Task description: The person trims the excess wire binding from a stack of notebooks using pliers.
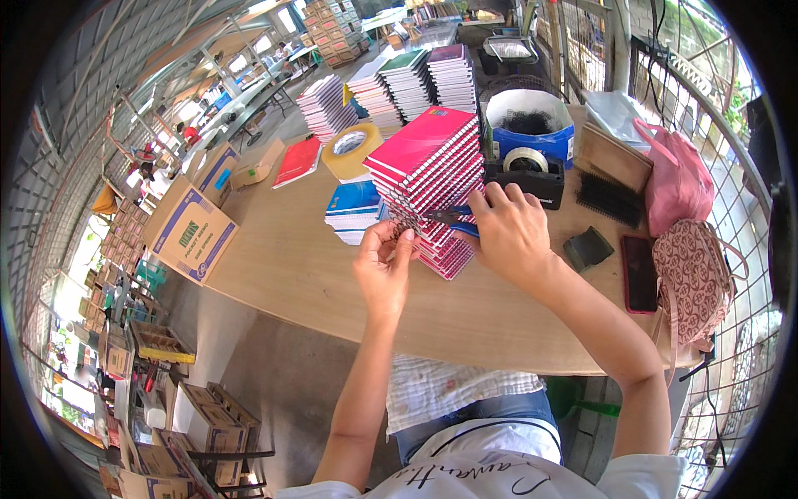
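Note:
A tall stack of red spiral notebooks (426,148) stands on the table in front of me. My right hand (515,229) is closed around pliers (453,216) with blue handles, their dark jaws pointing left against the near side of the stack. My left hand (382,270) is pinched at the stack's near left corner, just beside the plier tips. Between its fingers is a small dark bit, too small to make out. A lower pile of blue-covered notebooks (353,208) stands left of the red stack.
Behind are more notebook stacks (407,83), a roll of tape (349,145) and a red notebook (298,160). To the right are a blue tub (559,141) of black coils, a tape dispenser (540,187), a phone (639,274) and pink bags (677,179). A cardboard box (195,233) stands left.

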